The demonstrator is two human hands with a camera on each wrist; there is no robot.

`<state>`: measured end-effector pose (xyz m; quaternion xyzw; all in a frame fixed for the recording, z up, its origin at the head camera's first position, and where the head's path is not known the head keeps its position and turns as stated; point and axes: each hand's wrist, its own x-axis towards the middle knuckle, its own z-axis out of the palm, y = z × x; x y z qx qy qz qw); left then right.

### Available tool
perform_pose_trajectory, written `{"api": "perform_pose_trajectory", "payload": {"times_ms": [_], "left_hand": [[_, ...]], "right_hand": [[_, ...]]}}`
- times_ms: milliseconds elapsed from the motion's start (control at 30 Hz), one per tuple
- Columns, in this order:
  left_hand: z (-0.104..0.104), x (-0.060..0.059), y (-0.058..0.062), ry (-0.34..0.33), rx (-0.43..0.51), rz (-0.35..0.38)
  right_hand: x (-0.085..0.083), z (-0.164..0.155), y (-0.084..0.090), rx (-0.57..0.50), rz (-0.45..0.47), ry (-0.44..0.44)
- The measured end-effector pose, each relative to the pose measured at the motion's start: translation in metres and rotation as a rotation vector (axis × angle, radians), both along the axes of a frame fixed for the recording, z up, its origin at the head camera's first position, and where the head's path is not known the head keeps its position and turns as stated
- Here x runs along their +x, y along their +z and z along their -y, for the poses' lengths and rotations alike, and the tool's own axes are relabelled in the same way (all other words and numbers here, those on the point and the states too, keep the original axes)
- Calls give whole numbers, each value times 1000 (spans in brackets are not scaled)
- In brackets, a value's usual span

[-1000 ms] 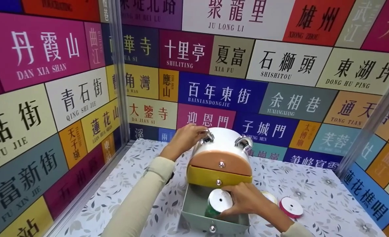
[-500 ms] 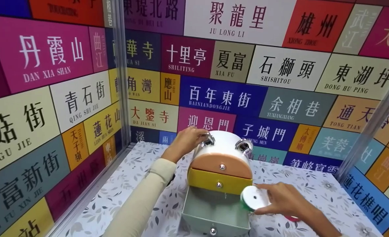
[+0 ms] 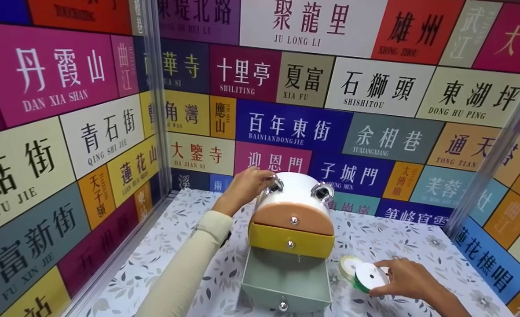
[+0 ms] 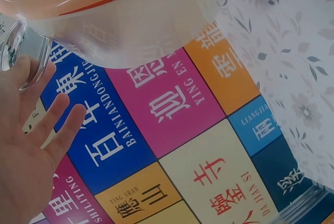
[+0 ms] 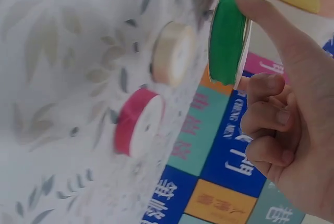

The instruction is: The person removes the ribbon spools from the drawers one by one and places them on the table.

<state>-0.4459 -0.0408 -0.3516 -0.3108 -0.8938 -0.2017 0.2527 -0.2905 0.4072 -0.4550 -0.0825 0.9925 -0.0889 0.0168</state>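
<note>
My right hand [image 3: 404, 279] pinches a spool of green ribbon [image 3: 370, 276] between thumb and finger, to the right of the little chest. In the right wrist view the green ribbon spool [image 5: 228, 38] stands on edge above the table, and my other fingers are curled. My left hand [image 3: 250, 184] holds the left chrome ring [image 3: 276, 185] on top of the rounded white chest [image 3: 293, 191]. Seen from the left wrist, a fingertip meets that ring while other fingers extend. The chest's grey-green bottom drawer [image 3: 286, 275] is pulled out; its yellow drawer [image 3: 269, 237] and orange drawer [image 3: 277, 215] are closed.
A cream ribbon spool [image 5: 172, 54] and a pink ribbon spool [image 5: 138, 122] lie on the leaf-patterned tabletop [image 3: 189, 246]. In the head view the cream one sits just behind the green spool. Colourful lettered panels [image 3: 295, 123] wall in the back and sides.
My right hand has lifted the green ribbon spool out of the grey-green drawer and carried it right, beside the cream spool. My left hand stays at the chrome ring.
</note>
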Motion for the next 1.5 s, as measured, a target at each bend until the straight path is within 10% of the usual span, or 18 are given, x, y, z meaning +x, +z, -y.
{"api": "perform_pose_trajectory", "payload": {"times_ms": [400, 900, 1500], "left_hand": [[0, 1, -1, 12, 3, 15], [0, 0, 1, 10, -3, 15], [-2, 1, 0, 23, -3, 11]], "right_hand": [[-1, -21, -52, -79, 179, -163], [4, -17, -51, -132, 250, -249], [22, 81, 0, -142, -183, 218]]}}
